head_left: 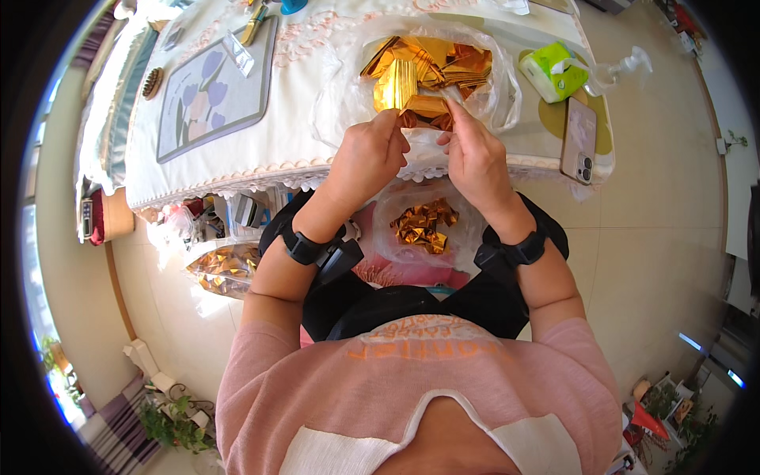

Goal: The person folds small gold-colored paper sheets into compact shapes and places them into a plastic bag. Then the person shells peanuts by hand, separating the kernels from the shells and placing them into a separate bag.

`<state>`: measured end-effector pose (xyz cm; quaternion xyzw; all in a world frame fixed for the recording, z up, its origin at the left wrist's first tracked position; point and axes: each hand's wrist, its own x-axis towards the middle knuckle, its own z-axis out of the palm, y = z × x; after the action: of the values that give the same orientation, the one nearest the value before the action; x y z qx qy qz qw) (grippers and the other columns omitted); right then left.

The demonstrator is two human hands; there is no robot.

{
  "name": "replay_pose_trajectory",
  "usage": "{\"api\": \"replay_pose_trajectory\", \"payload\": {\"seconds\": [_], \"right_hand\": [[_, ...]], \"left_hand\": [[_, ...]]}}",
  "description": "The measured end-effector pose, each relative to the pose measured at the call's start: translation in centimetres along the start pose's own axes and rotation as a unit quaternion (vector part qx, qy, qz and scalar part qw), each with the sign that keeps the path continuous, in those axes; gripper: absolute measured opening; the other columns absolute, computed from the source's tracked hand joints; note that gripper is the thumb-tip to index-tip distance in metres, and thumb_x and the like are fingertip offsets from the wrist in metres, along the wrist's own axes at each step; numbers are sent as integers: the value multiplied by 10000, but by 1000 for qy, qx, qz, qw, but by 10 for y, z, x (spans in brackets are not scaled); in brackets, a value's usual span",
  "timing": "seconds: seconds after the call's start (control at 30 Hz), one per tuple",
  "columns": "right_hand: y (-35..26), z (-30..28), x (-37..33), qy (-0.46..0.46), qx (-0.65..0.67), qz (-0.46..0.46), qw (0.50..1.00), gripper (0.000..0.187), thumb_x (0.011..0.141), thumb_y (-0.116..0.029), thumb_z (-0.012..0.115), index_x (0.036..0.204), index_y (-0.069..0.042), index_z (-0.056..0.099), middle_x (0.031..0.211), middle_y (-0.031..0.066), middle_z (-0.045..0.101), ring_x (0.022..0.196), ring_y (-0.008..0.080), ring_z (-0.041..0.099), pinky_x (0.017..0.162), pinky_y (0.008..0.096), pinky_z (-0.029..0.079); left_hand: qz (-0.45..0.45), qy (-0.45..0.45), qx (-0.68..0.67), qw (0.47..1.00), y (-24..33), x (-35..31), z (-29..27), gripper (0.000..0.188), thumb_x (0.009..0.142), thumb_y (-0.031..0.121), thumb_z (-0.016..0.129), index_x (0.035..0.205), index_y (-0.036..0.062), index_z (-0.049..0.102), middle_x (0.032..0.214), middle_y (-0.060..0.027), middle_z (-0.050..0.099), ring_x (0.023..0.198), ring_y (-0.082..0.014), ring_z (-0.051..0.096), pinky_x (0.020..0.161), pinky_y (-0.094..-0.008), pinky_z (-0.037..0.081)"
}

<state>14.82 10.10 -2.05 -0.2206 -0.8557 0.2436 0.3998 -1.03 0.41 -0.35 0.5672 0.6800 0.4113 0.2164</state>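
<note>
Both my hands are at the table's near edge, pinching a folded piece of gold foil paper [428,111] between thumbs and fingers. My left hand [369,155] grips its left end and my right hand [480,161] its right end. Just beyond lies an open clear plastic bag [507,103] on the table, with a pile of gold foil sheets [467,67] in it. A bright stack of the sheets stands beside the held piece. Below the table edge, between my legs, another clear bag [388,210] holds several folded gold foil pieces [425,225].
On the white tablecloth [297,103] to the left lie a tulip-patterned mat [210,99] and a brush [153,83]. At the right are a green tissue pack [554,73], a clear pump bottle [625,70] and a phone [580,141]. A bag of gold pieces [224,267] sits low left.
</note>
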Motion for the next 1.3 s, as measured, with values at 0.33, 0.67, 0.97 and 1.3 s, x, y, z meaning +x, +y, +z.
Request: {"api": "replay_pose_trajectory", "payload": {"seconds": [0.33,0.67,0.97,1.3], "right_hand": [[8,-10,-4,-5,16,-3,1000,447,801,69,561,1247,51,542,925,233,660,778,369,661,686,403,541],[9,-52,-26,-140,81,-128,978,319,755,39,585,1064,21,660,897,159,696,708,297,672,654,343,549],[24,-28,-89,-362,61,-2,930,233,845,-171,577,887,53,627,737,246,631,697,437,618,628,486,501],[169,22,-184,-602,-48,289,743,376,847,-295,605,1141,-74,681,1061,172,680,989,311,636,845,412,495]], "left_hand": [[46,1,28,999,-1,-2,-4,205,935,123,553,1046,-40,611,654,-98,653,550,-169,654,513,-276,502],[40,114,-98,988,-3,-17,-22,377,1014,317,492,1080,-16,656,678,-21,622,561,-50,541,498,-181,384],[-8,114,-128,985,2,-53,-6,263,988,223,554,1019,-6,681,630,-17,631,531,-33,541,490,-186,421],[-77,-473,199,855,-139,-140,103,355,875,307,565,1090,58,701,1077,-139,687,992,-336,632,902,-405,480]]}}
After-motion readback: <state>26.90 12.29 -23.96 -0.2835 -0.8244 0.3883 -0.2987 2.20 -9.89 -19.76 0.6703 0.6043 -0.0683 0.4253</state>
